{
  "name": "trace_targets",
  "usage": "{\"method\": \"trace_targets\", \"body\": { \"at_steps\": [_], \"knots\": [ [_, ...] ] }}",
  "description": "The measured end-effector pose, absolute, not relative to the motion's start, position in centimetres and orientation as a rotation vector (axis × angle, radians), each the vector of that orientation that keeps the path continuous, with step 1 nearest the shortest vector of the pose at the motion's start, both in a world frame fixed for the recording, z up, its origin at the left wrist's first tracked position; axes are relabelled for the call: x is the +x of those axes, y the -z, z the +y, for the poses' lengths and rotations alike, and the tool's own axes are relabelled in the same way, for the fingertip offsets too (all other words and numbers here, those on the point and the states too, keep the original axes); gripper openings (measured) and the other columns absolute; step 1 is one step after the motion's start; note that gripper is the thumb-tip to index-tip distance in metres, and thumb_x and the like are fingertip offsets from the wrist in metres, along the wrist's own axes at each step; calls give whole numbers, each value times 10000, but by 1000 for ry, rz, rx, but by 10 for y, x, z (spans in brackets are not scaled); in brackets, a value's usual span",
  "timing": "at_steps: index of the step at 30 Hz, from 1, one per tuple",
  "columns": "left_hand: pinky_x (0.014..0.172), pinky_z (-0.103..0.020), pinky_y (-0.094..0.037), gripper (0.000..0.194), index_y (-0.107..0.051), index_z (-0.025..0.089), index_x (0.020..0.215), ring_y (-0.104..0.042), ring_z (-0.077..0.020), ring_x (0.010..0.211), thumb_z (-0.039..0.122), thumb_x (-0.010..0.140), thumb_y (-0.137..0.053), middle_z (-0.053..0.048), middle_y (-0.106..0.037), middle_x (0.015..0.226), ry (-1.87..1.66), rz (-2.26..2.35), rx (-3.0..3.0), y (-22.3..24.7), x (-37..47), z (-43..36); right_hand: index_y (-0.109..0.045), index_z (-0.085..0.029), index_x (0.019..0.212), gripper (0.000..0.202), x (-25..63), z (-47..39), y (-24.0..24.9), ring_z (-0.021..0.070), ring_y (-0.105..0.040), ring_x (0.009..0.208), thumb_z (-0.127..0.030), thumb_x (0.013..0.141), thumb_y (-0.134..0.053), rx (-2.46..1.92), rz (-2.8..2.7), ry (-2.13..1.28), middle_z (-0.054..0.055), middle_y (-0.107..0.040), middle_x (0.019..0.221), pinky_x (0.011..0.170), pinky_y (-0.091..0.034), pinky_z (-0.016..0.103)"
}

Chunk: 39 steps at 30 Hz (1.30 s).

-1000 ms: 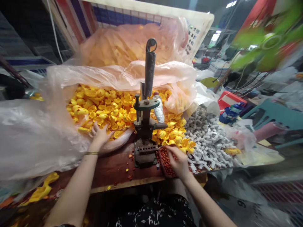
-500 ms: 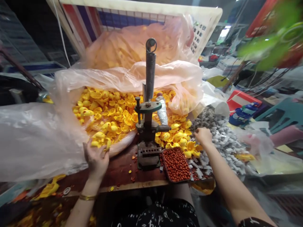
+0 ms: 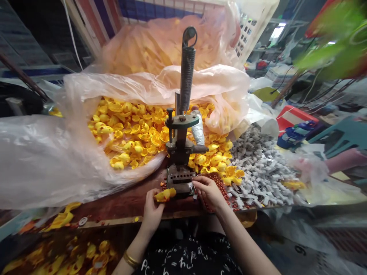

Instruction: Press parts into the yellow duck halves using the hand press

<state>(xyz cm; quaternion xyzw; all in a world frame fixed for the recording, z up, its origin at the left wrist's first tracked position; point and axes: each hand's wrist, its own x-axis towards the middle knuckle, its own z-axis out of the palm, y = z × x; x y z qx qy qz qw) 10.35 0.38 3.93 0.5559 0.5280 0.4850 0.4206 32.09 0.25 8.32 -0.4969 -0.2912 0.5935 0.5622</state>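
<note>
A yellow plastic piece (image 3: 165, 194) is pinched in my left hand (image 3: 152, 208), just in front of the base of a dark hand press (image 3: 181, 147). My right hand (image 3: 208, 190) has its fingers closed on a small grey-white piece (image 3: 190, 185) at the right side of the press base. Beneath and behind that hand is a tray of red-brown beads (image 3: 220, 184), partly covered by it. Many yellow shells (image 3: 134, 130) fill the open plastic bag behind the press. To the right lies a heap of small grey-white pieces (image 3: 258, 164).
The press handle, wrapped in silver (image 3: 197, 128), stands to the right of its column. A white crate (image 3: 254, 28) rises at the back. Clear plastic sheeting (image 3: 34, 164) spreads on the left. More yellow pieces (image 3: 91, 252) lie below the table edge at lower left.
My left hand has moved right from the bag's edge to the press with a yellow piece. My right hand has come left from the grey-white heap to the press base.
</note>
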Motion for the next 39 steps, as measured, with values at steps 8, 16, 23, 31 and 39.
{"method": "trace_targets", "body": {
  "at_steps": [8, 16, 23, 31, 39],
  "knots": [
    [813, -340, -490, 139, -533, 174, 682, -572, -235, 987, 240, 727, -647, -86, -528, 1041, -1070, 1318, 1618, -49, 106, -7, -676, -183, 948, 455, 305, -7, -92, 90, -606, 575, -317, 543, -836, -1093, -553, -1566, -8, -659, 768, 559, -483, 206],
    [885, -369, -479, 254, -520, 207, 1012, -566, -220, 1017, 94, 785, -540, -83, -516, 1066, -1154, 1269, 2022, -50, 111, -16, -654, -162, 788, 344, 281, -25, -80, 109, -572, 460, -458, 648, -758, -1236, -791, -1464, -10, -638, 635, 449, -457, 219],
    [920, -380, -477, 355, -457, 209, 1108, -547, -216, 1059, 54, 794, -515, -92, -498, 1104, -1171, 1193, 2141, -56, 114, -17, -662, -167, 926, 138, 275, -38, -66, 158, -631, 693, -242, 842, -583, -1271, -1528, -705, 59, -652, 789, 633, -511, 254],
    [929, -355, -488, 428, -440, 206, 1151, -533, -197, 1067, -14, 784, -453, -91, -479, 1121, -1127, 1158, 2228, -63, 117, -18, -591, -166, 810, 122, 265, -42, -73, 149, -604, 604, -159, 885, -494, -1531, -2047, -283, 53, -621, 766, 532, -440, 219],
    [924, -357, -509, 509, -536, 243, 1211, -538, -185, 1060, -21, 790, -425, -77, -461, 1119, -1123, 1134, 2209, -62, 110, -12, -633, -180, 1022, 229, 267, -36, -89, 152, -626, 787, -93, 836, -531, -1305, -1939, -702, 54, -641, 893, 700, -491, 228]
  ]
}}
